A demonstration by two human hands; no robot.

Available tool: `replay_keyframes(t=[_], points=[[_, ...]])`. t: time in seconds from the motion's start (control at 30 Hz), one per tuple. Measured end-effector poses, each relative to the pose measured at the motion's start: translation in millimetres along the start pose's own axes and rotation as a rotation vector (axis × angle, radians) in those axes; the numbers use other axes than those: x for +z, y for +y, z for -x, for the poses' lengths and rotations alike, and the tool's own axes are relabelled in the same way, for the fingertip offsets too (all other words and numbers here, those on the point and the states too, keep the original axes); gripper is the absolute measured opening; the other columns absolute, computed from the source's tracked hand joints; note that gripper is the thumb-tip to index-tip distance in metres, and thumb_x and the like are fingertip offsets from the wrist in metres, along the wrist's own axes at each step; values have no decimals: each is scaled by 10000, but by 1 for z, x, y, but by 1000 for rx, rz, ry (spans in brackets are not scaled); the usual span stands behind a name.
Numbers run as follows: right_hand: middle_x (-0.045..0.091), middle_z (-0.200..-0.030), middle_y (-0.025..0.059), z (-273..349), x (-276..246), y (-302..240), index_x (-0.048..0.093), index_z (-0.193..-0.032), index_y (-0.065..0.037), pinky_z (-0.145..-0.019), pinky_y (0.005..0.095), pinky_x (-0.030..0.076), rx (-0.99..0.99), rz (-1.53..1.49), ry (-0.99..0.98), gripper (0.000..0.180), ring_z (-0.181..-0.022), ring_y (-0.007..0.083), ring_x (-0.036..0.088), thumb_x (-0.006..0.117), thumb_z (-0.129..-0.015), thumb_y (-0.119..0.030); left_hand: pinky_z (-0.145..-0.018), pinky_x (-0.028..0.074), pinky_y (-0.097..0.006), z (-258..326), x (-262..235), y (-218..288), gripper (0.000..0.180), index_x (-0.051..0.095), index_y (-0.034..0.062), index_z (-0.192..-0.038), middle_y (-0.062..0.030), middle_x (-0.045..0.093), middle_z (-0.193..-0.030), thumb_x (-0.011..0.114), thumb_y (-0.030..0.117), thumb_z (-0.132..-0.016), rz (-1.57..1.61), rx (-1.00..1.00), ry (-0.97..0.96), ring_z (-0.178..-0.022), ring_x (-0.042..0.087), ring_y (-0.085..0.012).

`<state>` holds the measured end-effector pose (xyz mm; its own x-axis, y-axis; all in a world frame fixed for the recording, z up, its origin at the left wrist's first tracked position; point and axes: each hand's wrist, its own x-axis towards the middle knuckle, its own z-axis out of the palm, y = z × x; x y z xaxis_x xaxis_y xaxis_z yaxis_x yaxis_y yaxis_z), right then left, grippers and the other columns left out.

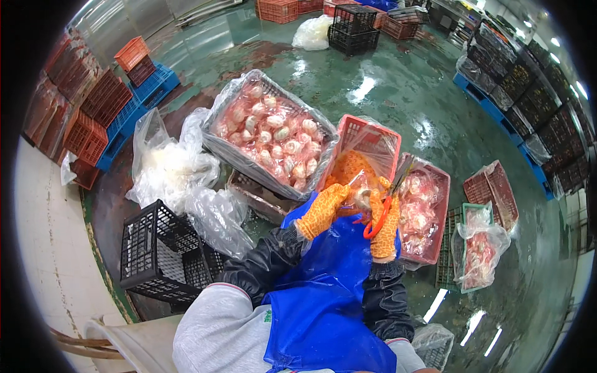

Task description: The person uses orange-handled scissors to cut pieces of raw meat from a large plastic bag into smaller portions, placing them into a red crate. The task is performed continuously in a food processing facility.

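Observation:
My left hand (326,208), in an orange patterned glove, is closed at the edge of a whitish packet (360,196) over my lap. A thin pale strip shows by its fingertips; what it is I cannot make out. On the packet's other side, my right hand (387,233), gloved alike, is closed around red-handled scissors (377,219), blades pointing up and away. Just beyond the hands, a red crate (388,138) holds an orange mesh-like heap (353,165). To the left, a grey-lined crate (217,146) is full of whitish round pieces in pinkish wrapping (273,133).
More wrapped pieces fill a pink crate (443,214) at my right. A green crate (463,273) and a reddish crate (502,193) stand beyond. Left are clear plastic bags (171,174) and a black crate (140,248). Stacked crates on blue pallets (488,102) line both sides.

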<state>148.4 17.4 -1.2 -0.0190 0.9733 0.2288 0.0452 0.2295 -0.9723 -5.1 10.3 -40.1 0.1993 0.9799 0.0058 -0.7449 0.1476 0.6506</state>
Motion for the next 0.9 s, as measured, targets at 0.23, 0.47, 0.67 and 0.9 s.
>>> replay_keyframes(t=[0.23, 0.47, 0.67, 0.9], points=[[529, -765, -12, -3, 0, 0, 510, -1144, -63, -412, 205, 353, 131, 1, -115, 321, -511, 60, 454, 586, -832, -80, -324, 293, -182, 8, 57, 20, 354, 534, 113, -951, -8, 550, -597, 418, 445, -916, -520, -318, 165, -354, 392, -76], [531, -805, 10, 3, 7, -9, 512, -1136, -33, -506, 224, 435, 352, -252, -65, 399, -644, 102, 516, 657, -812, -216, -285, 255, -225, -19, 18, 17, 358, 564, 130, -880, 6, 441, -457, 426, 459, -909, -294, 14, 500, -313, 365, -88], [552, -834, 86, 19, 12, -7, 481, -1174, 9, -687, 320, 445, 241, 305, -359, 599, -740, 180, 520, 716, -740, -331, -300, 282, -230, -37, 13, 22, 349, 553, 115, -857, -10, 464, -475, 435, 438, -914, -352, 105, 727, -335, 409, -104], [582, -788, 53, 12, 15, -8, 522, -1092, -2, -620, 269, 451, 224, 384, -393, 388, -676, 144, 540, 629, -830, -268, -409, 383, -222, -39, 1, -14, 270, 517, 86, -1011, -20, 564, -684, 512, 334, -904, -462, 340, 607, -505, 493, -72]])
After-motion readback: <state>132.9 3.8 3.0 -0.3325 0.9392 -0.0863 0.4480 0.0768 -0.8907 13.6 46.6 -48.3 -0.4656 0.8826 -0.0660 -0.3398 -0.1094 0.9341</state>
